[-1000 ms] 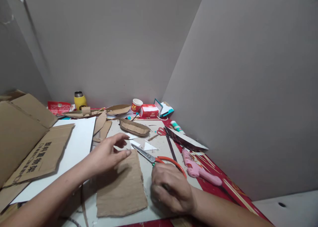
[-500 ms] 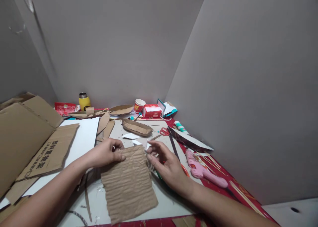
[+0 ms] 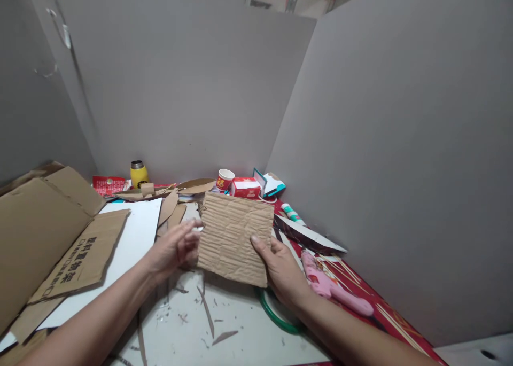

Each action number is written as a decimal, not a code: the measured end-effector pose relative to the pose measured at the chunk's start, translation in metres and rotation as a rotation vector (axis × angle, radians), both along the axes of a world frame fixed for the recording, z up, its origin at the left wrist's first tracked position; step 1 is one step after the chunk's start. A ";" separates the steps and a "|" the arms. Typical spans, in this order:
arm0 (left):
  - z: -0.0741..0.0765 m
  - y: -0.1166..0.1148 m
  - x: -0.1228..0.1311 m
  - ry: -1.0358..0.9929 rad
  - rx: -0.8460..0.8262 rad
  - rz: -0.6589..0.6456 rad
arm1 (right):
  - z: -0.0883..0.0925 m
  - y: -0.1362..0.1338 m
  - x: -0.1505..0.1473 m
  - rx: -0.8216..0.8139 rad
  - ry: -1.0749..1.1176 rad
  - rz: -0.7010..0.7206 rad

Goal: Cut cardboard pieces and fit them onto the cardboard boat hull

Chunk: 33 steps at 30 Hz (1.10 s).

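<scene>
I hold a square piece of ribbed brown cardboard [image 3: 236,236] up above the table, its corrugated face toward me. My right hand [image 3: 280,270] grips its lower right edge, thumb on the front. Along its left edge my left hand [image 3: 176,247] pinches it with the fingertips. Both hands are closed on the piece. It hides the scissors and small scraps behind it.
A pink glue gun [image 3: 331,288] and wooden skewers [image 3: 385,315] lie at right. A green ring [image 3: 276,315] sits under my right wrist. A flattened carton [image 3: 44,238] and white sheet [image 3: 132,238] lie left; a yellow flask [image 3: 138,173], paper cup [image 3: 224,179] and red box [image 3: 245,187] stand at the back.
The cardboard piece lay flat on the table; both hands took it and lifted it upright. My right hand left the scissors.
</scene>
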<state>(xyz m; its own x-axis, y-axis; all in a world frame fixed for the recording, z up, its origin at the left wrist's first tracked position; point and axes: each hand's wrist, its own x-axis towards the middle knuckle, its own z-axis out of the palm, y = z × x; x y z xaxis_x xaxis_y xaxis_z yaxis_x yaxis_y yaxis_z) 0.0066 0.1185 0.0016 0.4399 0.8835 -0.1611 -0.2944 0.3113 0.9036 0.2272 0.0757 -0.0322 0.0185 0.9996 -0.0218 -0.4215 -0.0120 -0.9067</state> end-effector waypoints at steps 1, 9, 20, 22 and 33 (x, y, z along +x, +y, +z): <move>-0.004 -0.004 0.004 0.019 -0.001 -0.042 | -0.001 0.001 -0.001 0.005 0.005 -0.008; -0.021 -0.012 0.004 0.202 0.066 -0.232 | 0.004 0.006 0.009 0.091 -0.052 -0.051; -0.006 -0.005 0.002 0.136 0.047 -0.058 | 0.002 0.016 0.014 0.001 -0.012 -0.200; -0.012 -0.007 0.006 0.138 0.029 -0.073 | 0.000 0.016 0.013 0.000 -0.005 -0.215; -0.015 -0.003 0.004 0.066 -0.005 -0.023 | 0.002 0.017 0.021 -0.100 -0.067 0.313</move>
